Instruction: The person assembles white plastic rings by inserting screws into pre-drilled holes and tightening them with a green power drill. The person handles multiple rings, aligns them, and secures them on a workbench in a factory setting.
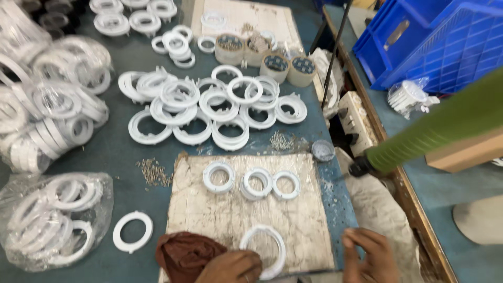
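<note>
Left hand (230, 267) lies on a brown cloth (186, 254), its grip closed down against the white ring (264, 250) on the worn board (209, 209). Right hand (369, 257) sits at the board's right edge, grip pinched together, on what I cannot tell. Looks like the ring is being steadied for fitting; next would call for bringing the right hand across to it. Three small rings (251, 181) wait further up, heaps more crowd the desk (126, 152) beyond
</note>
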